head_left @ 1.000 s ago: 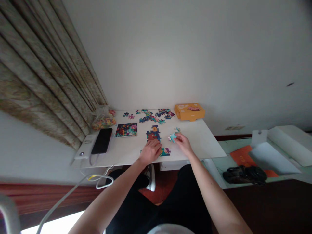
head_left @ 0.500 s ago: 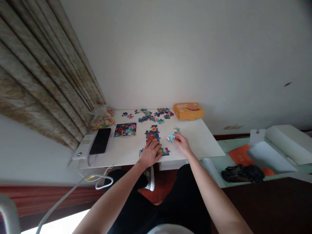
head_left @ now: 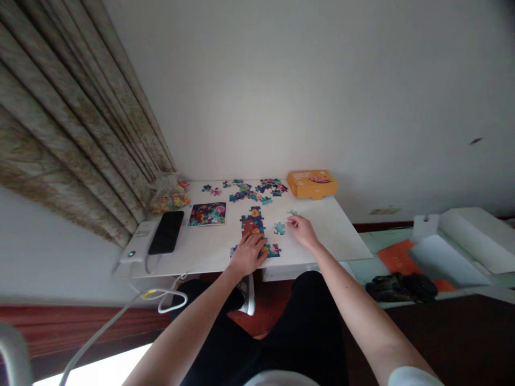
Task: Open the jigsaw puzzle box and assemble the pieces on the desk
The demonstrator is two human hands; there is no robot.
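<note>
My left hand [head_left: 248, 254] lies flat with its fingers spread on the lower part of a joined puzzle section [head_left: 251, 220], by the table's front edge. Right of that section, a light teal puzzle piece [head_left: 279, 229] lies by itself on the white table [head_left: 209, 249]. My right hand [head_left: 302, 230] is just to the right of this piece, apart from it, thumb and forefinger close together near another teal piece [head_left: 292, 213]. Whether anything is between those fingertips is too small to tell. More loose pieces [head_left: 243, 191] are scattered along the back.
An orange box [head_left: 313, 185] stands at the back right. On the left are a picture card [head_left: 207, 214], a black phone [head_left: 166, 232] with a cable, and a bag of colourful items [head_left: 169, 200]. A black camera [head_left: 401, 288] and white open box [head_left: 450, 260] lie beyond the table's right side.
My right hand has let go of the light teal piece and moved a little to the right. The piece now lies flat on the table. My left hand has stayed in place.
</note>
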